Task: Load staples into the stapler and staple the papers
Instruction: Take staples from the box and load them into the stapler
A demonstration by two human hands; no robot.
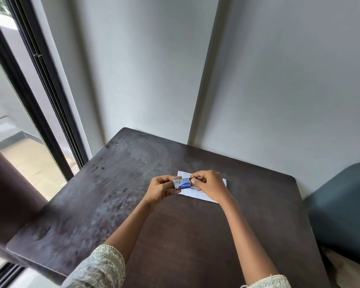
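Observation:
A small blue and silver staple box (182, 183) is held above the papers, between both hands. My left hand (160, 189) grips its left end. At the box's right end, the fingers of my right hand (209, 185) pinch something small and dark that I cannot make out. White papers (193, 194) with faint print lie flat on the dark table (133, 194), partly hidden under my right hand. No stapler shows in this view.
The dark wooden table stands in a corner against grey walls (143, 69). A dark-framed window (40, 100) is on the left, with a dark curtain (6, 183) at the near left. A blue cushioned seat (345, 204) sits at the table's right edge.

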